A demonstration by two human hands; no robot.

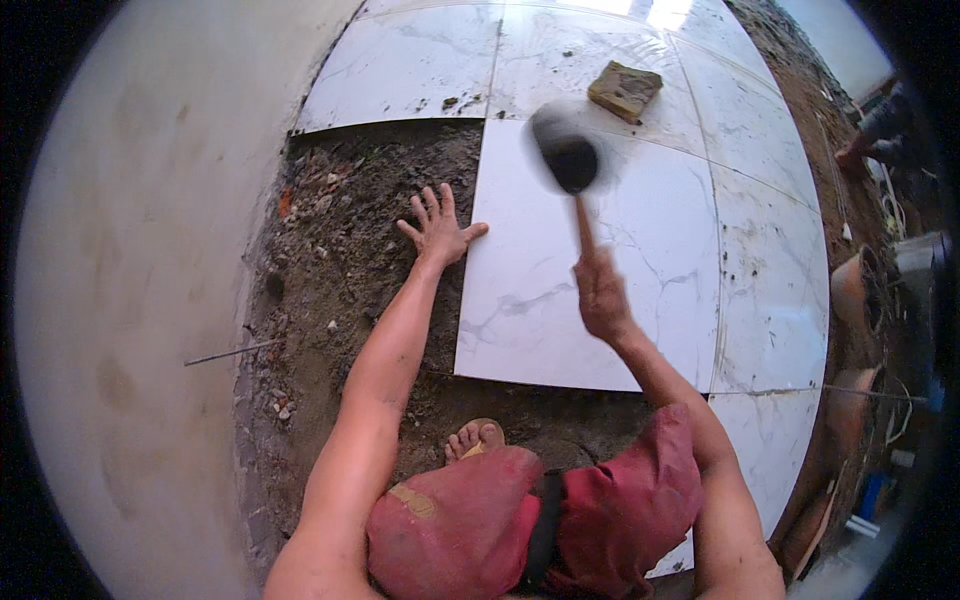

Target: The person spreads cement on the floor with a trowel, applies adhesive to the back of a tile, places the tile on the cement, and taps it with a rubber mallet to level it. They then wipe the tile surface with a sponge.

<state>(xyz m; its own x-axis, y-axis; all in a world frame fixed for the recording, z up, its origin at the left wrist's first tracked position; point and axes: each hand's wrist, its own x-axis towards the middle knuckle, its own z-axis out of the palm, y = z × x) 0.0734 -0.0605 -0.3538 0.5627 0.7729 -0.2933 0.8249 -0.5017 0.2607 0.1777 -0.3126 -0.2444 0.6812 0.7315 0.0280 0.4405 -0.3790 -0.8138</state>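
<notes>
My right hand (602, 297) is wrapped round the wooden handle of a black-headed rubber mallet (577, 164). The mallet's head is smeared by motion over the far part of a white marble-patterned floor tile (590, 290); whether it touches the tile I cannot tell. With fingers spread, my left hand (438, 232) reaches over the dark soil bed (350, 240), its thumb at the tile's left edge. That hand holds nothing. The tile borders others on its far and right sides, while its left and near edges face bare soil.
A dirty yellowish sponge-like block (625, 91) rests on the far tiles. The plastered wall (120, 280) rises on the left, with a thin metal rod (232, 352) near its foot. At right stand clay-coloured containers (855, 290), and another person's arm (855, 150) shows there. My foot (474, 438) is on the soil.
</notes>
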